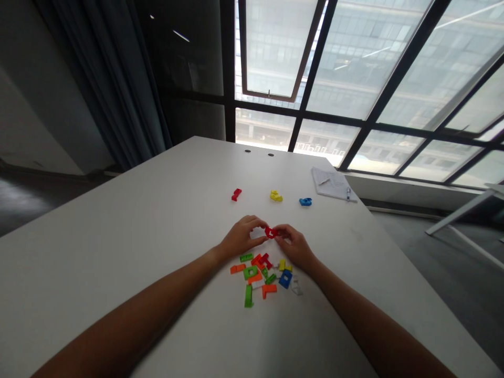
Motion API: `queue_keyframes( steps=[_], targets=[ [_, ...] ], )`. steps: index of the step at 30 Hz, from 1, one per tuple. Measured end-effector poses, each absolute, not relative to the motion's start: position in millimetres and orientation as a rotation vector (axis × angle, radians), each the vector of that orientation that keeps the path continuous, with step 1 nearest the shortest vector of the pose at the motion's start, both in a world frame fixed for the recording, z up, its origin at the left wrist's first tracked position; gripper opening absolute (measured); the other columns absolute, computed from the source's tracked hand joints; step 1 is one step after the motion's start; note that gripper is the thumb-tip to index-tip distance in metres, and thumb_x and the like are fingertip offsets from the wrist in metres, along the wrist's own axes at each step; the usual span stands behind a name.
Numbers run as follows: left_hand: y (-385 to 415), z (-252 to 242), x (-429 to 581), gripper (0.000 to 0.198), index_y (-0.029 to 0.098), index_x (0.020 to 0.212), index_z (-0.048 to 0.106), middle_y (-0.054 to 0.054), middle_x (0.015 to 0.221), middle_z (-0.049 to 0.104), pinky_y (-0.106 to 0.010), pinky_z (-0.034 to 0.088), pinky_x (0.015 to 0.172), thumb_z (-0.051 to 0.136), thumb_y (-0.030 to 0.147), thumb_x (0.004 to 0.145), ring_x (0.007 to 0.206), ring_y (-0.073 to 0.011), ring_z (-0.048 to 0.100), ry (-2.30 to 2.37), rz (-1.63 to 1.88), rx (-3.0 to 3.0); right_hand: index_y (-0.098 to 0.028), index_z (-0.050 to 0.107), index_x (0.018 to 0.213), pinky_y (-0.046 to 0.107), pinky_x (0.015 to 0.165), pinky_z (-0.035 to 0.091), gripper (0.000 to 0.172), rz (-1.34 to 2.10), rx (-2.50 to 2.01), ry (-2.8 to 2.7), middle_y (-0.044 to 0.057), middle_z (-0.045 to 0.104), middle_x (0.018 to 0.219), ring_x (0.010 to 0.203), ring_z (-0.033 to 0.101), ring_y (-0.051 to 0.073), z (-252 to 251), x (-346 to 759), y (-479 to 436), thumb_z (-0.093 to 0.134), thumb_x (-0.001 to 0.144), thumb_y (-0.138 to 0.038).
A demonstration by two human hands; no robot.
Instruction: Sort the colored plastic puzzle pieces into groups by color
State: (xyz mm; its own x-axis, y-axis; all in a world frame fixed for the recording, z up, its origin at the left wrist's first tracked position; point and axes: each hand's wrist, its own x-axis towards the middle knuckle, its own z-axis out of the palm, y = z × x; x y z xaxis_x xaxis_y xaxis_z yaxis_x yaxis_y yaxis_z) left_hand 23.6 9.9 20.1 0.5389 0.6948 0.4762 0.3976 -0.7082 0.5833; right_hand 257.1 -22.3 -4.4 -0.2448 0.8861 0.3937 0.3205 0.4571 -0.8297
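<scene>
Between my two hands is a small red plastic piece (271, 232) with an opening in its middle. My left hand (244, 236) pinches its left side between thumb and fingers. On the other side, my right hand (293, 244) grips its right edge. Just below the hands lies a loose pile of coloured plastic pieces: a green square piece (249, 272), a blue square piece (285, 279), an orange L-shaped piece (269, 290), a long green piece (248, 296), a red piece (266, 261) and several others in yellow, white and orange.
Beyond my hands stand a red piece (236, 195), a yellow piece (276, 196) and a blue piece (305, 201), spaced apart on the white table (165, 210). Papers (333, 182) with two pens lie at the right edge. Windows rise behind the table.
</scene>
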Motion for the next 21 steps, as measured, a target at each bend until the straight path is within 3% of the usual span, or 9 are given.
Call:
queue_keyframes(
  steps=[12, 21],
  targets=[
    [4.2, 23.9, 23.4, 0.026, 0.024, 0.114, 0.065, -0.005, 0.111, 0.068, -0.038, 0.051, 0.092, 0.067, 0.041, 0.094, 0.104, -0.0227, 0.061, 0.89, 0.974, 2.473, -0.022, 0.07, 0.11, 0.033, 0.082, 0.055, 0.02, 0.684, -1.101, -1.802, 0.004, 0.073, 0.103, 0.088, 0.067, 0.02, -1.5, 256.8, -24.7, 0.064, 0.092, -0.03],
    [4.2, 25.6, 19.1, 0.023, 0.025, 0.113, 0.067, -0.006, 0.11, 0.069, -0.04, 0.05, 0.093, 0.063, 0.04, 0.096, 0.106, -0.0243, 0.059, 0.898, 0.948, 2.632, -0.023, 0.068, 0.113, 0.036, 0.089, 0.056, 0.021, 0.685, -1.116, -1.842, 0.005, 0.074, 0.109, 0.096, 0.07, 0.022, 1.2, 253.6, -26.8, 0.061, 0.095, -0.031]
  ],
)
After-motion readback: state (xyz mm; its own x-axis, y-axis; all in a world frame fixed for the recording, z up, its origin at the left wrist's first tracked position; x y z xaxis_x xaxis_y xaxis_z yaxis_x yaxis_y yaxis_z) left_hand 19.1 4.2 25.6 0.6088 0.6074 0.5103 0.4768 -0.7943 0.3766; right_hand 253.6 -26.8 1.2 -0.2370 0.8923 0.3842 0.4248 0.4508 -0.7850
